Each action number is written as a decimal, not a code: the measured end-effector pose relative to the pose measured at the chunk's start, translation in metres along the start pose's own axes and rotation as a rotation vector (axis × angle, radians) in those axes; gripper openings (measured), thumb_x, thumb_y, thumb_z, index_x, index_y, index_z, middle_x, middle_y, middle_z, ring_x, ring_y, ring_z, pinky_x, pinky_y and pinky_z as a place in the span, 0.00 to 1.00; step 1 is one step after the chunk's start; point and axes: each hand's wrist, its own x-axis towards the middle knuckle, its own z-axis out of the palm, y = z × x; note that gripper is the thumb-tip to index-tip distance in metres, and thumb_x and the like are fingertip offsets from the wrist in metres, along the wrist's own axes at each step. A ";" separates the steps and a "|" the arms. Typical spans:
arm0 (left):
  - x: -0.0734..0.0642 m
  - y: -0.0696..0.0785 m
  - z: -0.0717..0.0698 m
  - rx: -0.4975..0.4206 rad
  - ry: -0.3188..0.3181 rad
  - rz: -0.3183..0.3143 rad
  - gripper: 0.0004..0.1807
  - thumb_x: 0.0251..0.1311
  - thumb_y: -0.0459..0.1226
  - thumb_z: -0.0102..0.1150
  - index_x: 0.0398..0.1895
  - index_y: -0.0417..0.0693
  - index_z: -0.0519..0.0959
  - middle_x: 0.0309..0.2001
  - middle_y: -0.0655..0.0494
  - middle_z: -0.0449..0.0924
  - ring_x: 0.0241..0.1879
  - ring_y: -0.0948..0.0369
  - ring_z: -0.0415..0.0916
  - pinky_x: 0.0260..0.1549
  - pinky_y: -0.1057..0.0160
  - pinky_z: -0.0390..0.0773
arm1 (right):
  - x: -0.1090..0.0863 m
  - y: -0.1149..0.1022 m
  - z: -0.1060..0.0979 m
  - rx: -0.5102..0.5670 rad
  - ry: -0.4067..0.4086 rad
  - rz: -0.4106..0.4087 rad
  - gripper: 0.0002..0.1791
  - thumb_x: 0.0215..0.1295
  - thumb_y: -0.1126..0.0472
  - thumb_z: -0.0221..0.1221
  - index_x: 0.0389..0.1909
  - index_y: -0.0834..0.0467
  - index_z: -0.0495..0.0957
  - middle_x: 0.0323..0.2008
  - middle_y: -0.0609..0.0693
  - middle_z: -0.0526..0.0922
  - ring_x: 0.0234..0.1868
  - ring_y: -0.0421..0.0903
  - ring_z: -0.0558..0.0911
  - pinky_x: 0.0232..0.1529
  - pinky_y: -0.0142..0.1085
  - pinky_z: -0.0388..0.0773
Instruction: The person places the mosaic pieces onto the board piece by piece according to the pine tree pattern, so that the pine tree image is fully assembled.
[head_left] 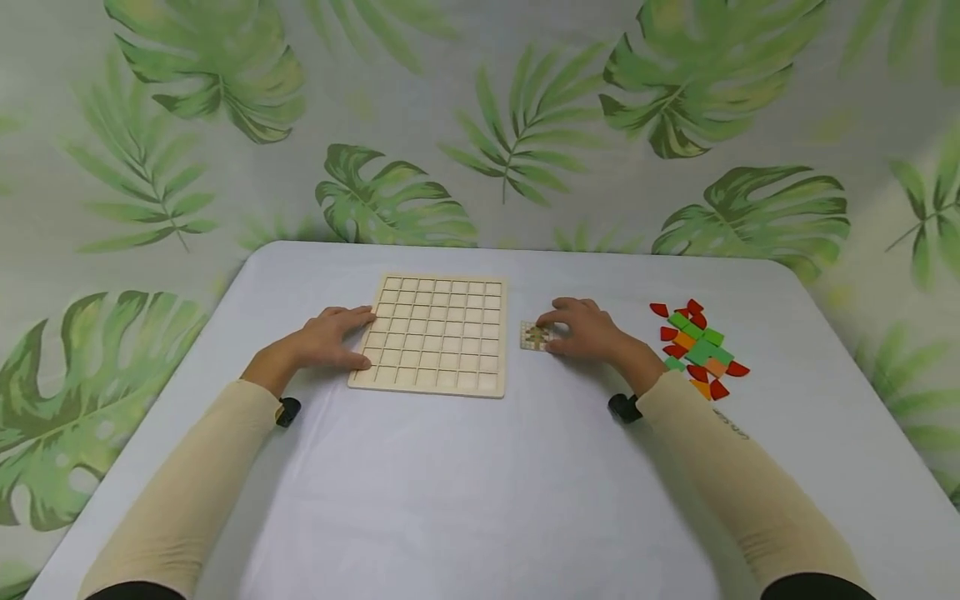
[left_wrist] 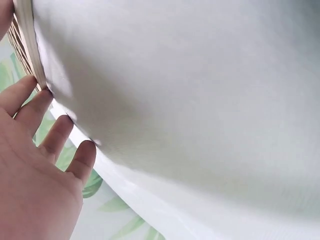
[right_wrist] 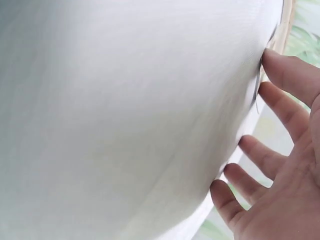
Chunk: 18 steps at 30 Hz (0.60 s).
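A square wooden grid board (head_left: 438, 335) lies flat on the white table. Against its left edge rests my left hand (head_left: 327, 337), thumb and fingers spread and touching the rim; the left wrist view shows the fingers (left_wrist: 82, 157) fairly straight beside the board's side. Just right of the board is a small patterned card (head_left: 528, 336), printed with a grid and a brownish figure. My right hand (head_left: 585, 333) holds this card at its right part between thumb and index finger, covering some of it. In the right wrist view the other fingers (right_wrist: 262, 157) are spread on the tabletop.
Right of my right hand lies a loose group of flat pieces: red rounded wedges (head_left: 737, 369), green squares (head_left: 699, 350) and orange ones (head_left: 684, 340). My right forearm passes close to them. Behind the table (head_left: 420, 492) hangs a leaf-print cloth (head_left: 525, 125).
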 end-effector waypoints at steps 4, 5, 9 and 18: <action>-0.003 0.003 -0.001 0.022 -0.004 -0.013 0.46 0.55 0.47 0.68 0.76 0.43 0.60 0.79 0.42 0.50 0.75 0.37 0.47 0.67 0.28 0.51 | -0.002 -0.001 0.000 0.011 0.002 0.004 0.24 0.65 0.52 0.63 0.62 0.47 0.78 0.74 0.61 0.62 0.73 0.70 0.59 0.68 0.70 0.58; -0.003 0.004 -0.001 0.020 -0.004 -0.011 0.46 0.55 0.47 0.68 0.75 0.43 0.60 0.79 0.42 0.51 0.75 0.37 0.47 0.67 0.29 0.52 | -0.002 -0.001 -0.001 0.012 0.002 0.006 0.24 0.65 0.53 0.63 0.62 0.47 0.78 0.74 0.61 0.62 0.73 0.70 0.59 0.67 0.70 0.58; 0.001 0.006 0.002 -0.007 -0.014 -0.007 0.47 0.55 0.48 0.69 0.76 0.44 0.60 0.79 0.43 0.50 0.75 0.37 0.46 0.68 0.29 0.51 | -0.004 0.000 -0.001 0.012 -0.004 0.015 0.24 0.64 0.52 0.64 0.62 0.48 0.78 0.74 0.61 0.62 0.73 0.70 0.59 0.67 0.70 0.59; 0.005 0.016 0.007 -0.012 -0.005 0.008 0.47 0.56 0.50 0.69 0.76 0.44 0.60 0.79 0.43 0.50 0.75 0.37 0.46 0.68 0.29 0.50 | -0.008 0.004 -0.003 0.005 -0.005 0.022 0.24 0.65 0.52 0.64 0.62 0.48 0.78 0.74 0.62 0.62 0.73 0.70 0.59 0.67 0.70 0.59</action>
